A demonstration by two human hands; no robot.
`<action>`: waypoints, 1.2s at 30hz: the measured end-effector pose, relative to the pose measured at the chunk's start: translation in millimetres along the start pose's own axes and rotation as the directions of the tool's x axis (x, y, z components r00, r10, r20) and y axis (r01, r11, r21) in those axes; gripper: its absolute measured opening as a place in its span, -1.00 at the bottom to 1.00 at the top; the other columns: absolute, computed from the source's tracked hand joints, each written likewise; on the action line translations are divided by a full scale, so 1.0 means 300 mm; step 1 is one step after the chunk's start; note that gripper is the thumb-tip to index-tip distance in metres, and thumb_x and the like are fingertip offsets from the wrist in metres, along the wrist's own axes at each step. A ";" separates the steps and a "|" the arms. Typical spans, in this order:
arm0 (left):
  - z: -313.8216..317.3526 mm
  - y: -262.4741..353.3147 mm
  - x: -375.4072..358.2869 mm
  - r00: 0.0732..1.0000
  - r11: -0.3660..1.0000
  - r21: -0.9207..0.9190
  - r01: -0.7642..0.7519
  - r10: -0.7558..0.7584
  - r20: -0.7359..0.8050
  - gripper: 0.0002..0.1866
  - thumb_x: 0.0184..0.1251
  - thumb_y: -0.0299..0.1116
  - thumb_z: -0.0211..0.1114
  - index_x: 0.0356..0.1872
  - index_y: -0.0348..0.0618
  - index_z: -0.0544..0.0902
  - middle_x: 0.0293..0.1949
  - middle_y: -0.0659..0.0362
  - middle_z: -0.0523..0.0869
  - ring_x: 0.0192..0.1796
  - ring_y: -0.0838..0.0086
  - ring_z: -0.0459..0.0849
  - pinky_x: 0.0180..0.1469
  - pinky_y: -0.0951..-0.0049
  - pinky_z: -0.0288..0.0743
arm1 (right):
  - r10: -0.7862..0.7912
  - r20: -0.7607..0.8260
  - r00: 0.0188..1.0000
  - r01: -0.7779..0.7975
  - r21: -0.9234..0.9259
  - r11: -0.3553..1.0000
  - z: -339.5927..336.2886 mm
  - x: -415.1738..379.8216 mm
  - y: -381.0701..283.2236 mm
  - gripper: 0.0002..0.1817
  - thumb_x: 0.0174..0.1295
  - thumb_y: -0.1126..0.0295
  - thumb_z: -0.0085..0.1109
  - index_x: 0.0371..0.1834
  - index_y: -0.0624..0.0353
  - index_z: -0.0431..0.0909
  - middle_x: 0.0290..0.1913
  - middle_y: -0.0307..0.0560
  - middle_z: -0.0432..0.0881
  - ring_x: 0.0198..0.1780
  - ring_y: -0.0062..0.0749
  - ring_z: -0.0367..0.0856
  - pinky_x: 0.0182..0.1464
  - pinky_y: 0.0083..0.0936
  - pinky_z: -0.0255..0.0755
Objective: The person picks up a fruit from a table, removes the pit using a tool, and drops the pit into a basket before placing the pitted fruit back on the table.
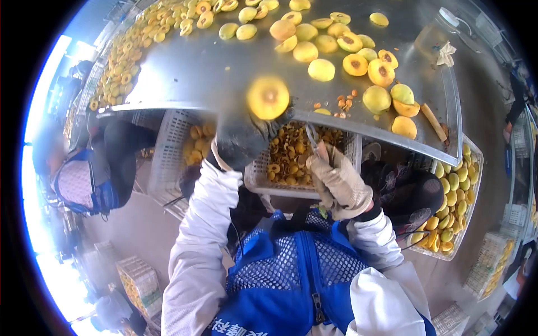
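A halved yellow fruit (268, 98) with a brown centre is held cut side up in my left hand (244, 137), which wears a dark glove. My right hand (342, 182), in a beige glove, is closed around a small metal tool (311, 136) with its tip pointing up and away from me. Below and between my hands, a white crate (297, 192) holds brown and orange scraps. More fruit halves (321, 70) lie on the metal table (224, 84) beyond my hands, near several small brown pits (344, 103).
At the right stands a crate of fruit (457, 196); another crate (168, 157) is left of my left hand. A wooden-handled tool (434, 122) and a clear jar (437, 33) sit on the table's right side. A person (84, 173) sits at the left.
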State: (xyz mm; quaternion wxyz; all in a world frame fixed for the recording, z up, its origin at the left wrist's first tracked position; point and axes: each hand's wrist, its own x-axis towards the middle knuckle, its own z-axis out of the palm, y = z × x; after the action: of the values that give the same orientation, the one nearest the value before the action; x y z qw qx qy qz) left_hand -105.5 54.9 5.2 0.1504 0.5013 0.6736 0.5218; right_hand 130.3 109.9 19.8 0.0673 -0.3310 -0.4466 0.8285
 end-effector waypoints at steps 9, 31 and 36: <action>0.084 0.045 -0.265 0.960 0.989 0.007 -0.150 0.148 -0.239 -0.64 0.22 -0.60 0.30 0.05 -0.33 0.52 -0.09 -0.07 0.65 -0.08 0.09 0.68 -0.06 0.26 0.57 | -0.080 0.033 0.996 0.085 -0.538 0.839 0.123 -0.014 -0.048 -0.47 0.43 -0.03 0.12 0.10 0.28 0.41 -0.48 -0.11 0.59 -0.72 -0.49 0.48 -0.66 -0.52 0.32; 0.024 -0.110 -0.330 0.991 0.982 0.137 -0.132 0.132 0.004 -0.33 0.10 -0.66 0.39 0.31 -0.30 0.40 0.06 -0.02 0.66 0.10 0.26 0.67 0.20 0.32 0.53 | 0.125 0.160 0.979 0.021 -0.694 0.719 0.116 0.019 -0.054 -0.59 0.47 0.18 0.06 0.21 0.25 0.47 -0.60 -0.30 0.44 -0.73 -0.65 0.37 -0.68 -0.59 0.20; -0.042 -0.140 -0.333 0.975 0.991 0.132 0.029 -0.057 0.213 -0.31 0.09 -0.70 0.31 0.35 -0.31 0.42 0.14 -0.05 0.62 0.19 0.20 0.63 0.25 0.34 0.49 | -0.042 0.314 0.949 0.295 -0.828 0.477 0.031 0.093 0.025 -0.54 0.46 0.14 0.07 0.23 0.27 0.45 -0.56 -0.25 0.51 -0.72 -0.61 0.43 -0.64 -0.56 0.30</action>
State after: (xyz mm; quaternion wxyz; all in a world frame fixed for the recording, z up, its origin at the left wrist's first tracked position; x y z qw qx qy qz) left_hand -91.3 -33.2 -57.6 0.2016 0.5488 0.6962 0.4165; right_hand 104.5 110.2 3.9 -0.0833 -0.1663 -0.8365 0.5154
